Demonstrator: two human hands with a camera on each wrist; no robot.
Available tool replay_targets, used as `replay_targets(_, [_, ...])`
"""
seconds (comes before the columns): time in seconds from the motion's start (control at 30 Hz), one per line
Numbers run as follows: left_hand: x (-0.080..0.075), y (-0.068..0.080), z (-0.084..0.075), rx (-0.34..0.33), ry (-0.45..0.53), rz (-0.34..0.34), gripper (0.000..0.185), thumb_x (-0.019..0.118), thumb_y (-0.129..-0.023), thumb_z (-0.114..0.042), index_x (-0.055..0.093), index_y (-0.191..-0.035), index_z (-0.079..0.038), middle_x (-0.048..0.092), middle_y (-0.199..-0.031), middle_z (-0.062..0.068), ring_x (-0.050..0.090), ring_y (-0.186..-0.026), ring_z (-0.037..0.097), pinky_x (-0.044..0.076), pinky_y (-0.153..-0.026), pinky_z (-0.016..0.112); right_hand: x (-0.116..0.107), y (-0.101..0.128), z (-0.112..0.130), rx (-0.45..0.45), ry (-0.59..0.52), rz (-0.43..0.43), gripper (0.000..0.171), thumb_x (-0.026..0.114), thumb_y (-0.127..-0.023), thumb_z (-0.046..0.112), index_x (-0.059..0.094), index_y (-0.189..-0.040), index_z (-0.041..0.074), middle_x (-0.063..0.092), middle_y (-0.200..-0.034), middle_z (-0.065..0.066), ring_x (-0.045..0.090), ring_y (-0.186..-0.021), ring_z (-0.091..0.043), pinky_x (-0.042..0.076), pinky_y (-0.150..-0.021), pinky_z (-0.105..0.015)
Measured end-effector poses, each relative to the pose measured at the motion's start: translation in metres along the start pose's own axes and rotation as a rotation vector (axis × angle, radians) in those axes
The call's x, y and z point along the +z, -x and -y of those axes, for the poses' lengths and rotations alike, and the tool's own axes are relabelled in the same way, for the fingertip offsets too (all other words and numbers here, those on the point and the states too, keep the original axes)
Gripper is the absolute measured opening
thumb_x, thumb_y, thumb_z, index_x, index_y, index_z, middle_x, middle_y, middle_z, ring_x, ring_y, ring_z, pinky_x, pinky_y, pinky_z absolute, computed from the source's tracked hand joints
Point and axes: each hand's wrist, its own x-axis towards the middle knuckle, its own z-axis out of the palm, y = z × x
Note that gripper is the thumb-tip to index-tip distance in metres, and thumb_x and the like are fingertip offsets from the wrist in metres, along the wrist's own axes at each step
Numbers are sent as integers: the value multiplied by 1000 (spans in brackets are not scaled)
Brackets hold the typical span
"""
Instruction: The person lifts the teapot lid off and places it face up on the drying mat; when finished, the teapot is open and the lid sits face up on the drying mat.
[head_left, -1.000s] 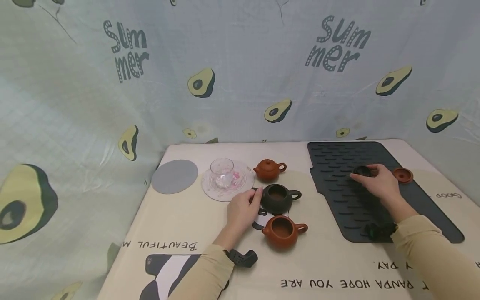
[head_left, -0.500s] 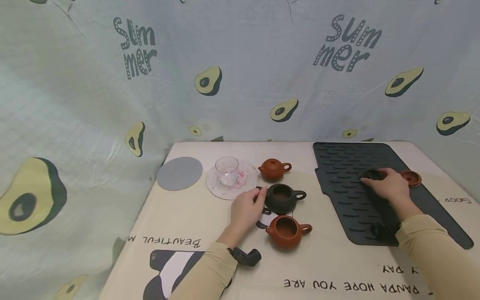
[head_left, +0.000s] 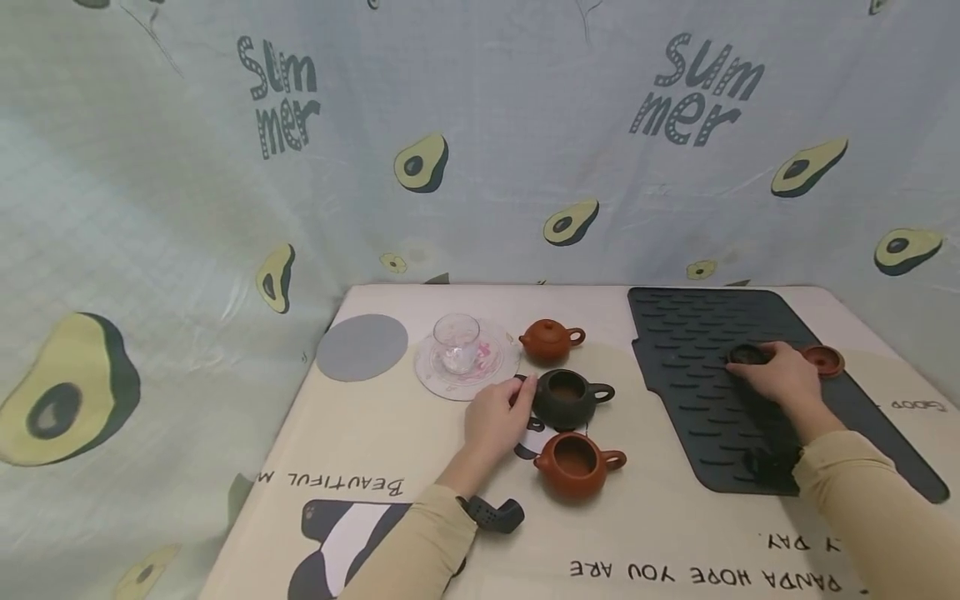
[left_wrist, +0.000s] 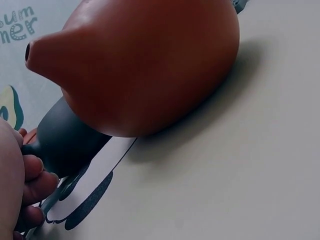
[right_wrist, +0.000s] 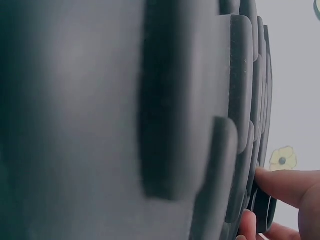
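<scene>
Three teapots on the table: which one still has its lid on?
The small brown teapot at the back, beside the glass's saucer. The dark teapot and the front brown one stand open.

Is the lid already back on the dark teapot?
No: in the head view the dark teapot stands open, and the right hand holds its dark lid on the mat.

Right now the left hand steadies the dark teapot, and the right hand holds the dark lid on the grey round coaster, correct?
Not quite. The head view shows the right hand holding the dark lid on the black ridged mat, not the grey round coaster. The left hand does touch the dark teapot.
</scene>
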Motion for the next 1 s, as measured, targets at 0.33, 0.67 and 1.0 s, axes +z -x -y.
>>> replay_targets(0.33, [5, 0, -3, 7, -3, 8, 46, 49, -106, -48, 54, -68, -22, 48, -59, -7, 51, -63, 16, 36, -57, 31, -5, 3, 1, -32, -4, -25, 82, 66, -94, 31, 29, -141, -25, 36, -133, -49, 40, -120, -64, 37, -97, -69])
replay_targets(0.67, [3, -1, -3, -42, 11, -7, 38, 49, -105, -47, 65, -85, -19, 55, -70, -6, 54, -70, 15, 41, -62, 32, 1, 4, 44, -151, -55, -26, 78, 65, -98, 34, 32, -143, -20, 34, -137, -48, 35, -126, -64, 35, -98, -71])
replay_targets(1.0, [-5, -17, -2, -34, -14, -8, 35, 49, -105, -47, 57, -93, -16, 54, -79, -2, 53, -72, 17, 43, -65, 33, 21, 18, 131, -359, -115, 73, 70, 65, -100, 40, 41, -147, -7, 40, -147, -34, 38, -134, -53, 35, -104, -66])
